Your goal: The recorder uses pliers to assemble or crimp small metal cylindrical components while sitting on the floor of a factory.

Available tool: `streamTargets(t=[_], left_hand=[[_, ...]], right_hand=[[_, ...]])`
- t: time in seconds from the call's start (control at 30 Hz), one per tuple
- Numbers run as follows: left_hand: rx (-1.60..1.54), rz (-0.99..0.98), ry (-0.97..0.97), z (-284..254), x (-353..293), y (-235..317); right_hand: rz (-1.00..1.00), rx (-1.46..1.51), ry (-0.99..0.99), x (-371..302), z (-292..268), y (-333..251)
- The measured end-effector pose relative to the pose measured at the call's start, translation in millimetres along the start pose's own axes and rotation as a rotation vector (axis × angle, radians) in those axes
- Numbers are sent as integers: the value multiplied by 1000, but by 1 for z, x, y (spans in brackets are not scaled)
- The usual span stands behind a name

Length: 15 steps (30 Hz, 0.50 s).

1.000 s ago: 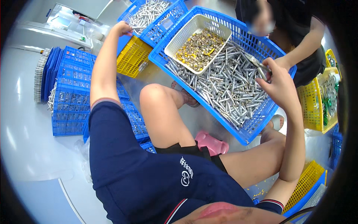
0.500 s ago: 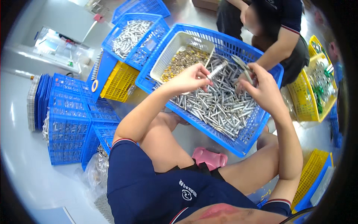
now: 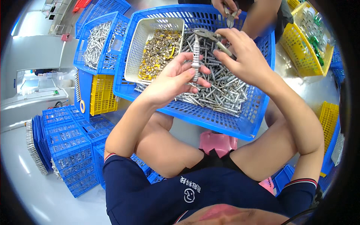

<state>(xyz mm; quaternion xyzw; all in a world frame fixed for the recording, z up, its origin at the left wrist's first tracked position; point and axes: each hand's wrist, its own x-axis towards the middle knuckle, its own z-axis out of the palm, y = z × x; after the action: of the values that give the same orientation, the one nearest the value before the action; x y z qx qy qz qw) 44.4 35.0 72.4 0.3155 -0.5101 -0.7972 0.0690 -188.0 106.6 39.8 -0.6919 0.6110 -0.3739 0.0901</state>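
My left hand (image 3: 170,80) holds a silver ribbed metal part (image 3: 196,56) upright between thumb and fingers, with the other fingers spread beneath it. My right hand (image 3: 245,56) is closed round the handles of a pair of pliers (image 3: 205,34). The jaws of the pliers are at the part's upper tip; whether they grip it is too small to tell. Both hands are over a large blue basket (image 3: 255,112) holding many loose grey metal pins (image 3: 225,93). Inside it, on the left, a white basket (image 3: 129,62) contains small brass and yellow pieces (image 3: 159,50).
Across the basket, a co-worker's hand (image 3: 221,5) holds another pair of pliers (image 3: 230,18). A blue crate of silver parts (image 3: 98,45) stands at left above a yellow crate (image 3: 103,95). Stacked blue crates (image 3: 69,146) are farther left; a yellow basket (image 3: 300,48) stands at right.
The pliers have come left to the ribbed part's tip, and the part has turned from slanted to upright. The view has shifted. The co-worker's hand now shows with pliers.
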Motion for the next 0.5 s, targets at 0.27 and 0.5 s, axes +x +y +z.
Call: streamTargets(t=[0.27, 0.5], left_hand=[[362, 66, 205, -9, -7, -11], [852, 361, 334, -9, 12, -36]], right_hand=[[-135, -198, 14, 7, 20, 5], [-27, -64, -180, -11, 17, 17]])
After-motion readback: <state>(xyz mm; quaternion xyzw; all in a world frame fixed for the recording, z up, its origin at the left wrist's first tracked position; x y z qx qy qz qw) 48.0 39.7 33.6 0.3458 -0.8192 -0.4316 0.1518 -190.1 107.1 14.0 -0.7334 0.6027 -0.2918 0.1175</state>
